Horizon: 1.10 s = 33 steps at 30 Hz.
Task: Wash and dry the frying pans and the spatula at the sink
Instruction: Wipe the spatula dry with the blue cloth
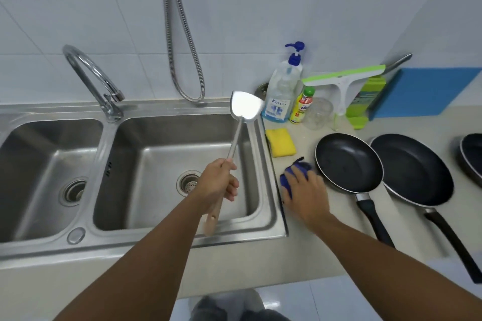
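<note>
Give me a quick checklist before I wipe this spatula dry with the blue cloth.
1. Left hand grip on the steel spatula with the wooden handle: ok, fingers curled round the handle.
2. Spatula over the right basin of the steel sink: ok.
3. Chrome tap off: ok, no water visible.
4. Right hand grip on the crumpled blue cloth: cannot tell, the hand lies over it on the counter.
5. Blade rinsed clean: cannot tell, glare.
</note>
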### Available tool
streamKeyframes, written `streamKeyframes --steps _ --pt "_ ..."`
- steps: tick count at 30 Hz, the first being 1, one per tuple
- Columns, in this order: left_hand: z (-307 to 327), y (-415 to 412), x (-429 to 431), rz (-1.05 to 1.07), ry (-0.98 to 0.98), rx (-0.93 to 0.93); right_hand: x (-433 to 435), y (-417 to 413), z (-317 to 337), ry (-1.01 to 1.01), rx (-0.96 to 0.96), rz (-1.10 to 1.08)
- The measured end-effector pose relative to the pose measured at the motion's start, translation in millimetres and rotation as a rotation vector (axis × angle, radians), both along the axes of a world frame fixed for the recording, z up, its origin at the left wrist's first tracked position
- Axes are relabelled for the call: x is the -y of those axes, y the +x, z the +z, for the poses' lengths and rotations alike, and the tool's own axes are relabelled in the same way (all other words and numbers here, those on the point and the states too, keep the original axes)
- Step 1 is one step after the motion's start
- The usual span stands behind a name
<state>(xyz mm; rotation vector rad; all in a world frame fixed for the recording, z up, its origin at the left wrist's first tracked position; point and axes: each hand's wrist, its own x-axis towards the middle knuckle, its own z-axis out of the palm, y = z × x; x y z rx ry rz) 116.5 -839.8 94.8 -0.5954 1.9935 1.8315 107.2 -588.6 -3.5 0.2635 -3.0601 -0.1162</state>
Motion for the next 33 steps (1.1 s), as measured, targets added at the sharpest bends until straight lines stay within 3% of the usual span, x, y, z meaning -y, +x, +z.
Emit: streamKeyframes --steps 4,7,9,11,13,15,21,24,29,33 --pt "5 1 -28 0.037 0.101 -0.002 -17 1 -37 0.082 0.309 0.122" --pt "5 2 -39 0.003 0.040 -0.016 -21 -12 -19 -0.032 0.361 0.157" --pt "3 1 -46 -0.017 -0.011 -0.022 -16 -12 9 -0.243 0.257 0.136" --pt "3 0 -52 -0.027 -0.025 -0.025 -7 1 34 -0.592 0.084 0.125" --pt "9 -3 -60 -0.035 -0.019 -0.033 3 17 57 -0.944 0.185 0.067" --pt "17 -6 -69 -0.060 0.011 -0.033 14 35 73 -1.172 0.355 -0.024" --pt "35 -22 -108 -0.181 0.044 -0.097 19 67 99 -1.596 0.374 -0.269" --pt "40 -37 -132 -0.203 0.057 -0.116 2 73 101 -1.598 0.304 -0.341" --pt "73 -86 -165 -0.035 0.229 -0.144 -56 84 96 -1.319 0.176 -0.386" --pt "94 -119 -199 -0.016 0.131 -0.198 -116 89 99 -1.219 0.071 -0.364"
